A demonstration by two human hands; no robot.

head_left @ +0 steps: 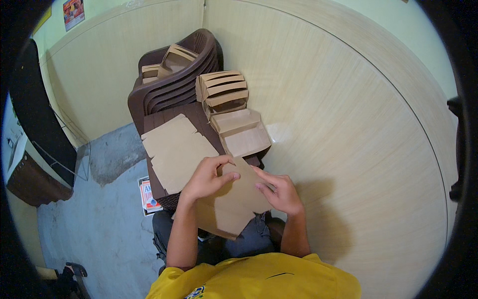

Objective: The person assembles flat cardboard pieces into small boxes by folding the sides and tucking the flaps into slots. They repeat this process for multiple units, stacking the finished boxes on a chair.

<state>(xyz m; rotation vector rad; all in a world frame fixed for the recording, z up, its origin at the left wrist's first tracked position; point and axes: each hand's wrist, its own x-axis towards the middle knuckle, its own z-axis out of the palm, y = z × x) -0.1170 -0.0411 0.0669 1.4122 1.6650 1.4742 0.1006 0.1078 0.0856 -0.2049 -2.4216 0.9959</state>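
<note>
A flat brown cardboard box blank (231,207) with notched edges is held over my lap. My left hand (206,177) grips its far left part, thumb on top and fingers curled at the far edge. On the opposite side, my right hand (284,194) pinches the right edge between thumb and forefinger; its other fingers are partly hidden. Just beyond my left hand, more flat blanks (177,149) lie on a brown slatted table (199,117). An open, folded cardboard box (244,137) sits at the table's right side, past my right hand.
Several nested cardboard boxes (226,89) stand behind the open one. Stacked brown plastic chairs (159,99) hold more folded boxes (177,60). A wood-panelled wall (348,124) curves close on the right. Printed items (148,195) lie low beside the table's left side.
</note>
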